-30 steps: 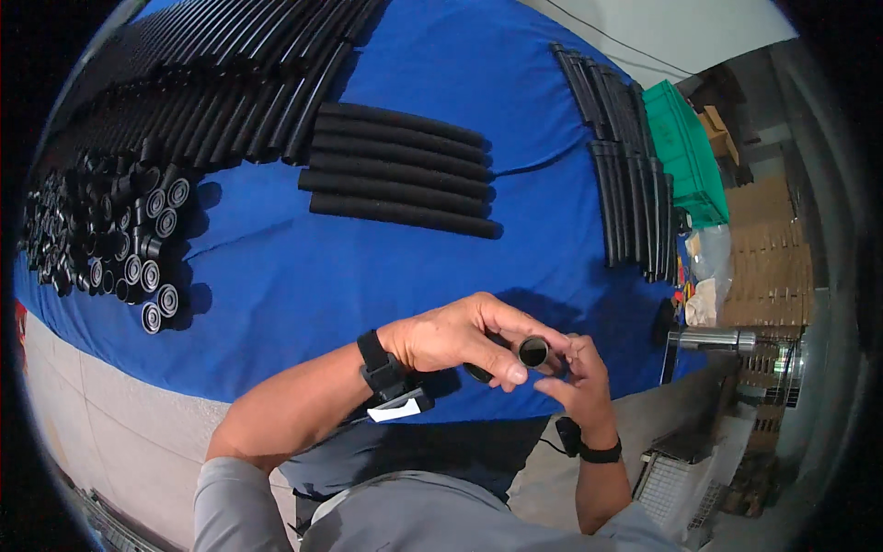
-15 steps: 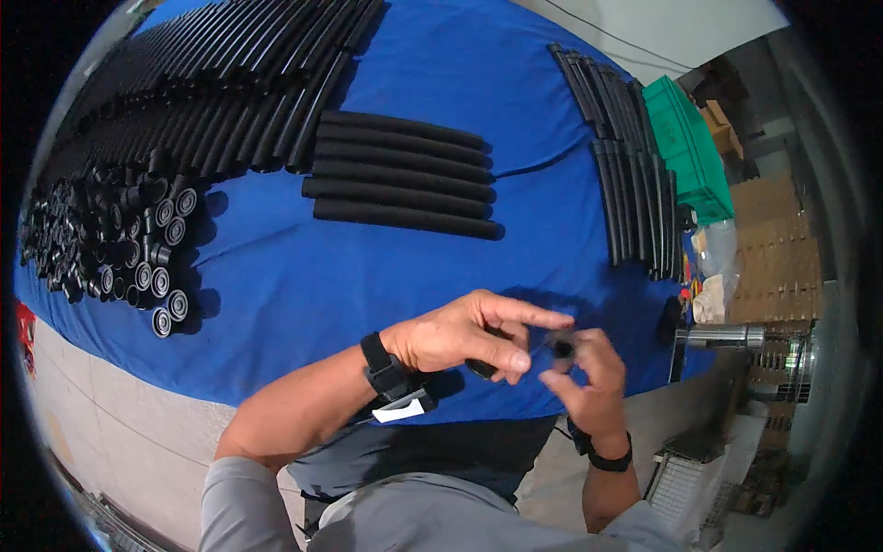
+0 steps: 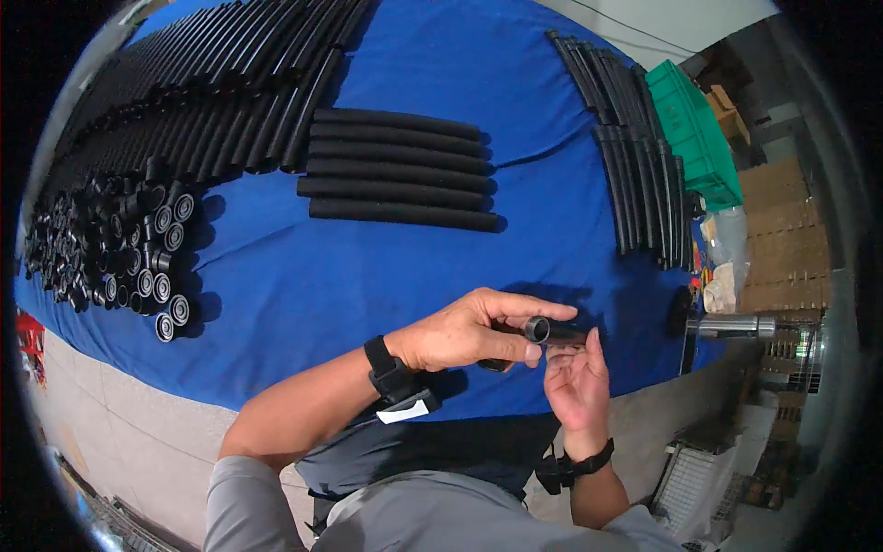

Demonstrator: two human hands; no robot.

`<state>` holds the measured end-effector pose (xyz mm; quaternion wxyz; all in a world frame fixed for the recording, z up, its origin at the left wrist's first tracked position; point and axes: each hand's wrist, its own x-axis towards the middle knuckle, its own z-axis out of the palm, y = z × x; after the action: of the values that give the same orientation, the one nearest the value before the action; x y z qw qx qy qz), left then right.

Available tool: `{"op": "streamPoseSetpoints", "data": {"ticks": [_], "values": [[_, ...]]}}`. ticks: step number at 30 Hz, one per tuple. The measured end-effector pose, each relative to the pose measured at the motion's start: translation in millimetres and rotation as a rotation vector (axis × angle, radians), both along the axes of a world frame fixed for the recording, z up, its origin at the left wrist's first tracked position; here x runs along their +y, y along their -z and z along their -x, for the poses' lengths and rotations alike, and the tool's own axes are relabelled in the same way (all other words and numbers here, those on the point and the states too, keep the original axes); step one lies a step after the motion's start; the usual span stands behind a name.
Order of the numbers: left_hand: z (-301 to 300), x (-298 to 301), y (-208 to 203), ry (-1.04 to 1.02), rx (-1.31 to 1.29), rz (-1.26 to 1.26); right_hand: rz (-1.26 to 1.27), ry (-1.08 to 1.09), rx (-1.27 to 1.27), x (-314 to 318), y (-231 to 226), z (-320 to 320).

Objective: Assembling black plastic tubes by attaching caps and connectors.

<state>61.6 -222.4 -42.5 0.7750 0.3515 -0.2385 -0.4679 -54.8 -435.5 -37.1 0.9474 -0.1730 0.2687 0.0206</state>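
Head view, taken left to right from the short black tube [image 3: 550, 329] held over the near edge of the blue cloth [image 3: 368, 267]. Left hand [image 3: 464, 331] comes from its left, thumb and fingers pinching the tube's open left end. Its long axis runs roughly level, left to right. Right hand [image 3: 575, 382] sits just below, palm up, fingers loosely curled and touching the right part.
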Motion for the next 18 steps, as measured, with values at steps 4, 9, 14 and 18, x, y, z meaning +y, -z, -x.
{"op": "streamPoseSetpoints", "data": {"ticks": [4, 9, 14, 18], "values": [[-1.0, 2.5, 2.7, -0.005, 0.007, 0.011, 0.127, -0.003, 0.049, 12.0, -9.1, -3.7], [-0.4, -1.8, 4.8, -0.016, 0.009, 0.041, 0.205, 0.015, 0.007, 12.5, 1.2, -5.3], [-2.1, 2.6, 3.8, -0.017, 0.016, 0.032, 0.132, -0.115, -0.098, 29.7, -9.1, -12.6], [-3.2, 1.6, 1.5, -0.013, 0.028, 0.039, 0.174, -0.092, -0.098, 27.9, -2.8, -11.6]]}}
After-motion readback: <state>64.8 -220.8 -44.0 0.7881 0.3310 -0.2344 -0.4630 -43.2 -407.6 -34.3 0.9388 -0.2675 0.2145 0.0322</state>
